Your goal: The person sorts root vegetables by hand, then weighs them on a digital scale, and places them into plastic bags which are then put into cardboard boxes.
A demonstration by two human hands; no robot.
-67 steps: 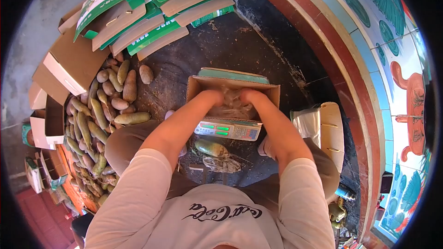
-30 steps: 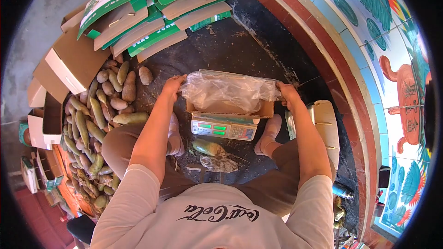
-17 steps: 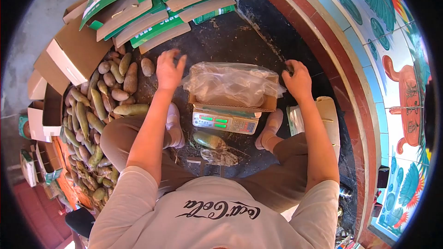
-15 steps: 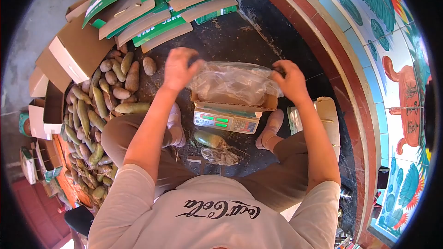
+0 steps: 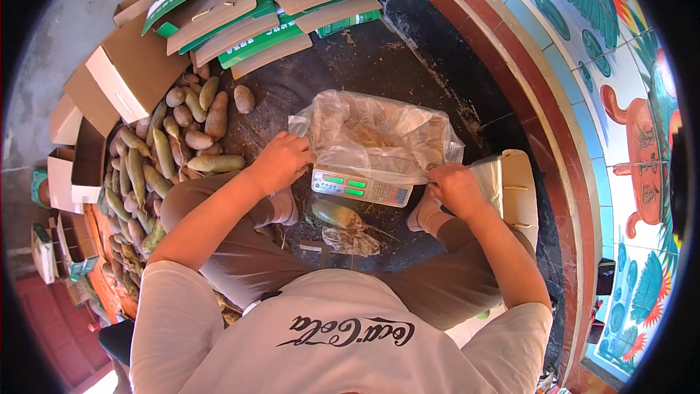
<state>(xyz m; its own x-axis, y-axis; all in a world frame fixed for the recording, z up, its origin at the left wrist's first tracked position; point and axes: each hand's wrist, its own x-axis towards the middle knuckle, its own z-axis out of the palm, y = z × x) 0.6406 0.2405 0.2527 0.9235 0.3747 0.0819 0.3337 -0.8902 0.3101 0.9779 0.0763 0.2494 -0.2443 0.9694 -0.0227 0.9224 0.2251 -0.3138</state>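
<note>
A clear plastic bag (image 5: 442,138) lines a cardboard box (image 5: 379,136), its edges folded out over the rim. The box rests on a digital scale (image 5: 360,188) with lit green displays. At the box's near left corner, my left hand (image 5: 286,157) has its fingers curled on the bag's edge. My right hand (image 5: 456,188) pinches the bag at the near right corner. Below the scale lies a large green radish (image 5: 337,214), beside a crumpled, dirty piece of plastic (image 5: 351,241).
Many green and brownish radishes (image 5: 138,175) are heaped on my left. Green-and-white cartons (image 5: 270,42) are stacked at the back, with open brown boxes (image 5: 135,66) at the left. Another carton (image 5: 518,186) stands by my right leg. A tiled wall (image 5: 583,95) curves along the right.
Both hands have come down and nearer to me, pulling the bag's edges over the box rim. The bag, bunched up before, is now spread open inside the box.
</note>
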